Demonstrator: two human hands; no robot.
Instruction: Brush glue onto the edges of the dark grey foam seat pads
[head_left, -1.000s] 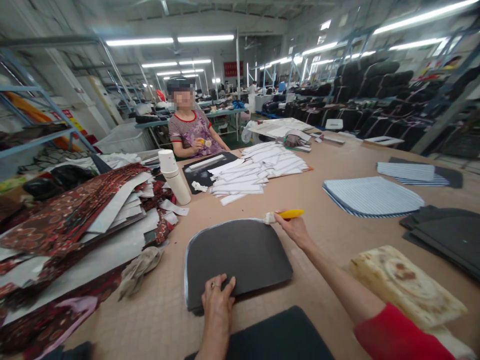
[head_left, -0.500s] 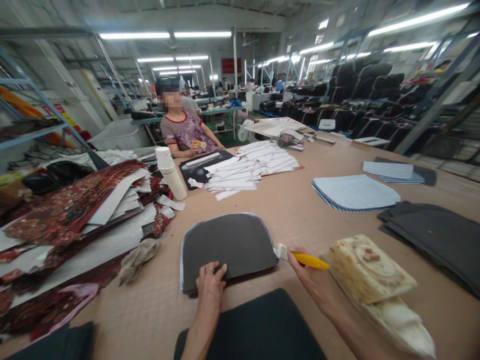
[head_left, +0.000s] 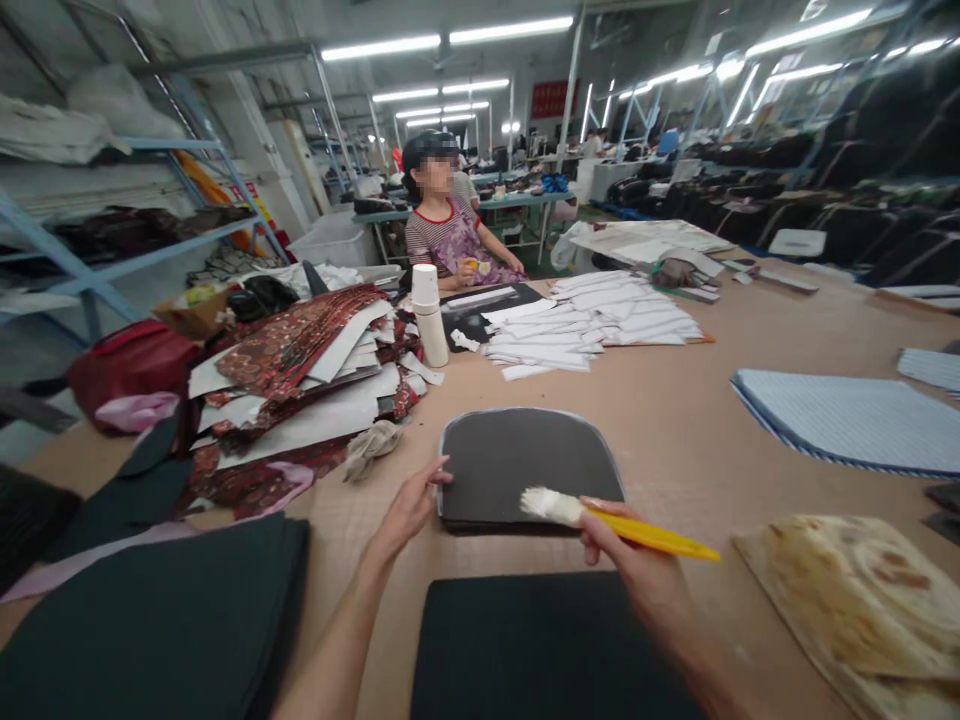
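Note:
A stack of dark grey fabric panels [head_left: 517, 455] with a curved top edge and a pale rim lies flat before me. My left hand [head_left: 411, 508] is at its left edge, fingers stretched out and touching the side. My right hand [head_left: 626, 548] grips a brush [head_left: 660, 536] with a yellow handle and white-coated bristles. The bristles are over the front right part of the top panel; I cannot tell if they touch it. Nearer to me lies a dark green piece [head_left: 517, 640], partly behind my right forearm.
Left are patterned fabric scraps [head_left: 300, 350], a crumpled glove [head_left: 373, 447] and a dark green stack [head_left: 150, 610]. A cream bottle [head_left: 430, 325] stands near white strips [head_left: 592, 325]. Right are a stained cream block [head_left: 862, 590] and striped panels [head_left: 847, 415]. A person [head_left: 450, 230] sits across, holding something yellow.
My left hand has moved from the panel's front to its left edge. My right hand has brought the brush from the right edge in over the panel. The view has turned left.

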